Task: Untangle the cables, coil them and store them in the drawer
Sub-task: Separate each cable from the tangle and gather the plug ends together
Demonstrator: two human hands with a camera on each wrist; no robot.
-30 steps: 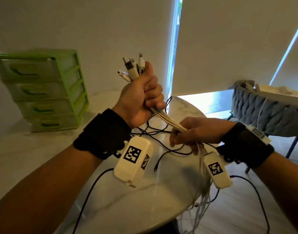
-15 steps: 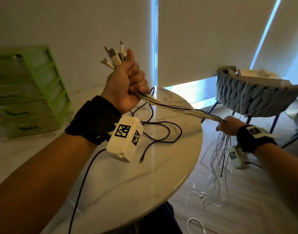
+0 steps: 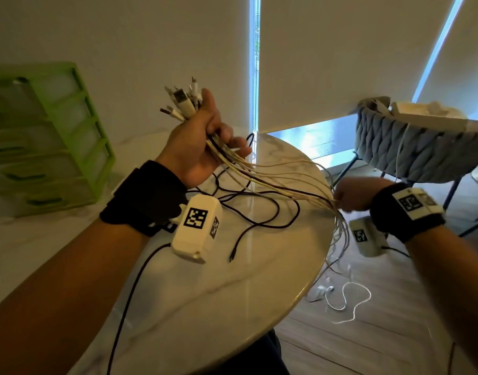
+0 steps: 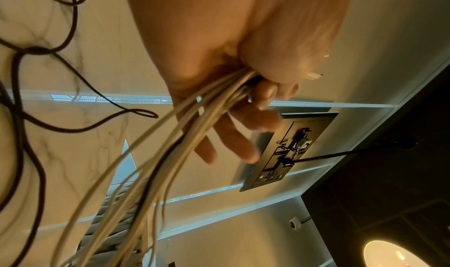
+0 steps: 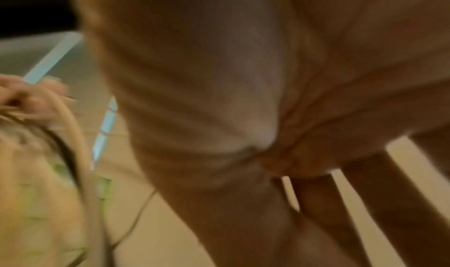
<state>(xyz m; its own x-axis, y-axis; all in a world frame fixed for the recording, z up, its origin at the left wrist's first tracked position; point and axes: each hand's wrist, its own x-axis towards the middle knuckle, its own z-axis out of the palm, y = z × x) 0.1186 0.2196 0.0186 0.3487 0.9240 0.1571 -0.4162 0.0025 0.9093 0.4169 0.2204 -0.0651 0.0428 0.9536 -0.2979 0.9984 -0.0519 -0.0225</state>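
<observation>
Two hands hold one bundle of pale cables [image 3: 275,180] above a round marble table [image 3: 232,299]. Right hand [image 3: 357,196] pinches it at the table's edge; left hand [image 3: 197,142] clamps the plug ends higher, farther back. Bundle slopes down rightward. Green drawer unit [image 3: 48,136] stands far left, nearer the left hand.

Cream cables [image 3: 273,174] fan out, plugs [image 3: 181,102] bunched upward.

The drawer unit [image 3: 48,139] stands at the worktop's [image 3: 205,307] far left; loose cables [image 3: 259,212] lie mid-worktop; a chair [image 3: 416,147] stands beyond its right edge.
</observation>
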